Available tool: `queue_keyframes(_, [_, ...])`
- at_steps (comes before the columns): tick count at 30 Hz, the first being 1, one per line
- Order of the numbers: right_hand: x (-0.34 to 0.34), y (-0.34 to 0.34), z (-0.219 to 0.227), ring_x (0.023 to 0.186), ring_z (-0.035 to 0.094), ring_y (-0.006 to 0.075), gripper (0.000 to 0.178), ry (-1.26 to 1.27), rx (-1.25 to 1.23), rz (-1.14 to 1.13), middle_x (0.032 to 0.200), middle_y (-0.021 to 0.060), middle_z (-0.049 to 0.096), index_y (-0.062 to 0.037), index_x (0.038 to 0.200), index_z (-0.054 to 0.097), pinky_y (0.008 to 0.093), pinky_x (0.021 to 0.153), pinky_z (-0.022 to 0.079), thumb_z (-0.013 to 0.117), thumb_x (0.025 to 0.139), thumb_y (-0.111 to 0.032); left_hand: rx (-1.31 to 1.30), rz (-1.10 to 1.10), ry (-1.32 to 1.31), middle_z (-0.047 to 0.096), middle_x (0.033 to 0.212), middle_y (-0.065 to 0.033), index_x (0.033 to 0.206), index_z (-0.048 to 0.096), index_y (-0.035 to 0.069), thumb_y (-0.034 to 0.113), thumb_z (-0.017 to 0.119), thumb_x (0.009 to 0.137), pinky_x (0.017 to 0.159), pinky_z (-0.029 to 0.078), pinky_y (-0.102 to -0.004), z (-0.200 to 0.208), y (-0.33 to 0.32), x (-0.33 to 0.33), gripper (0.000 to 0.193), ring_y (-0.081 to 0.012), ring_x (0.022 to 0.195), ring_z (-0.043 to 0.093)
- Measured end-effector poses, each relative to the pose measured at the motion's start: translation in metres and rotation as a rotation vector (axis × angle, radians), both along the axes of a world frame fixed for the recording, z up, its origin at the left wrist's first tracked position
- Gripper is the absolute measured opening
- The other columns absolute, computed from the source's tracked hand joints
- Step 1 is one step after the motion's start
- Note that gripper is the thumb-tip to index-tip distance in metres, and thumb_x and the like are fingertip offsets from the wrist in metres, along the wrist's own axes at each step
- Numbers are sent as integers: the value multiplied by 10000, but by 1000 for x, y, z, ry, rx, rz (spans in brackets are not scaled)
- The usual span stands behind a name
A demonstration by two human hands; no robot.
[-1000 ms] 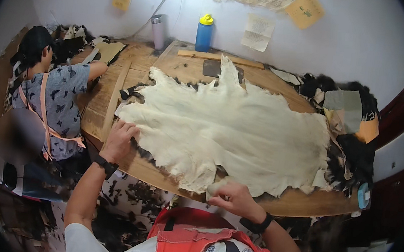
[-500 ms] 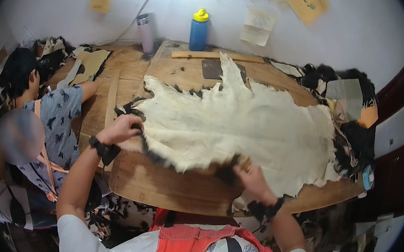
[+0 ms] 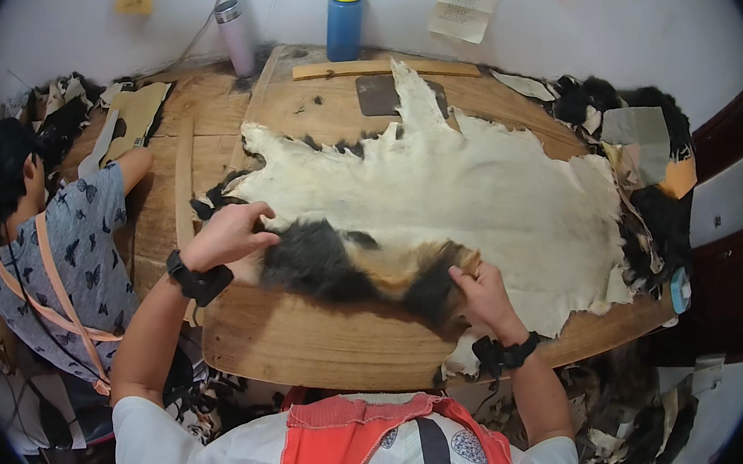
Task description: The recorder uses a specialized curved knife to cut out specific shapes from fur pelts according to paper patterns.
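Observation:
A large cream-coloured hide [image 3: 449,186] lies skin side up across the wooden table [image 3: 323,349]. Its near edge is folded over, so a strip of black and tan fur [image 3: 318,263] faces up. My right hand [image 3: 487,298] pinches the right part of this folded fur edge between thumb and fingers. At the left end of the fur is my left hand [image 3: 228,237], its thumb and forefinger apart and close to the hide. The other left fingers are partly hidden.
A person [image 3: 60,263] works at the left, by a cardboard pattern [image 3: 140,120]. At the back stand a blue bottle [image 3: 343,30] and a pink tumbler [image 3: 236,41], near a wooden strip [image 3: 384,71]. Fur scraps [image 3: 654,216] pile up at the right edge.
The near edge of the hide has been turned up, showing a broad strip of fur. My left hand's thumb and forefinger have spread apart. The view has shifted slightly.

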State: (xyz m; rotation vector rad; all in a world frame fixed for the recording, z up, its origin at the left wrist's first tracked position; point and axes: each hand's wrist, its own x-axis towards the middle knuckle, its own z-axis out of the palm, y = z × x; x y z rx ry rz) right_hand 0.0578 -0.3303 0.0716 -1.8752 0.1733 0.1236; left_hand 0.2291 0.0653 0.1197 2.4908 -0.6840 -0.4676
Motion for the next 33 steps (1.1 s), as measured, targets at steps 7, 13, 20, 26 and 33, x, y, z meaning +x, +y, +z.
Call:
queue_keyframes(7, [26,6,1,711,494,44,161,10,246,-197,797,-57,589,20,949,657,252,628,436,603,976,-129,112,26,88,674,778,-178,908,663,-51,291,848,733,683,498,-374,-3,0,-4,427,-270,734,647])
queue_keyframes(13, [49,-3,-2,745,540,45,126,-21,353,-240,843,-45,617,-15,999,667,244,680,460,594,985,-117,-143,-192,-61,615,743,-201,892,653,-43,122,777,676,670,471,-387,-3,15,30,298,-291,698,595])
queue_keyframes(20, [71,-12,-18,873,591,88,159,-77,457,-392,992,3,656,6,1089,646,258,799,477,578,987,-95,-38,-102,-324,678,913,-194,966,656,3,22,680,689,804,483,-417,-7,-15,66,278,-390,913,630])
queue_keyframes(26, [58,-18,-23,910,598,105,182,-93,478,-422,1038,24,662,13,1122,632,265,825,474,581,982,-92,-82,-87,-339,693,874,-191,990,687,5,16,711,730,767,511,-407,2,-29,85,262,-360,869,661])
queue_keyframes(33, [9,-7,-6,809,604,83,142,66,409,-284,925,-13,666,5,1036,664,253,771,486,606,962,-102,-39,-204,44,718,887,-154,996,690,-10,-8,706,734,752,519,-362,15,-18,78,262,-247,818,678])
